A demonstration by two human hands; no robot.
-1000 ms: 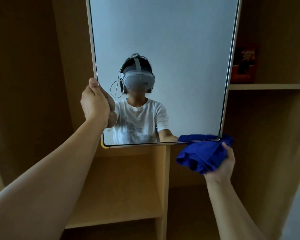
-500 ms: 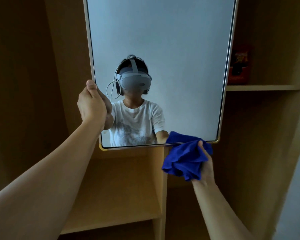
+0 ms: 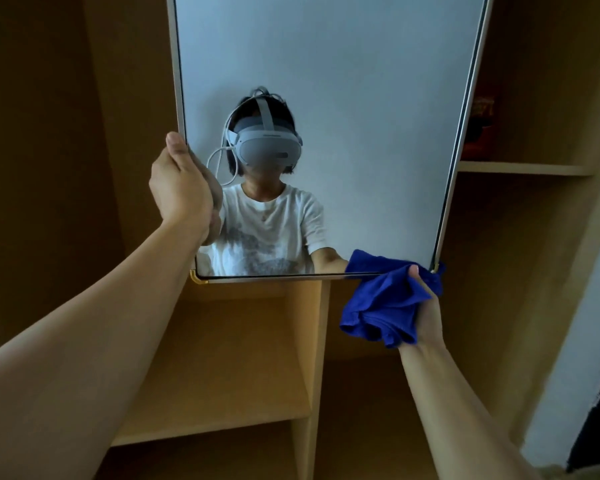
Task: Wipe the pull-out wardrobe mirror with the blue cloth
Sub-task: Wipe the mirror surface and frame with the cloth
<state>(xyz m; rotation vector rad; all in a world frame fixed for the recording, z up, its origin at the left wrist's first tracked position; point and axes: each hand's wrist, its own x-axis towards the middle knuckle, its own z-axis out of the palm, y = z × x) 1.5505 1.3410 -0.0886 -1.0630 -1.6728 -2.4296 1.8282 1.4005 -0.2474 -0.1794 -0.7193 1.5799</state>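
The tall pull-out mirror (image 3: 343,98) with a thin metal frame fills the upper middle of the view and reflects a person in a white shirt wearing a headset. My left hand (image 3: 181,185) grips the mirror's left edge, thumb up along the frame. My right hand (image 3: 428,313) is closed on the bunched blue cloth (image 3: 385,303), which presses against the mirror's bottom edge near its lower right corner. The cloth covers most of my right fingers.
Wooden wardrobe shelves (image 3: 229,375) lie below the mirror, split by a vertical divider (image 3: 321,341). A higher shelf (image 3: 520,168) at right carries a red box (image 3: 478,129), half behind the mirror frame. A pale wall (image 3: 575,358) stands at far right.
My right hand slid the cloth along the bottom edge, first left toward the middle, then back right to the lower right corner. My left hand kept its grip on the left edge.
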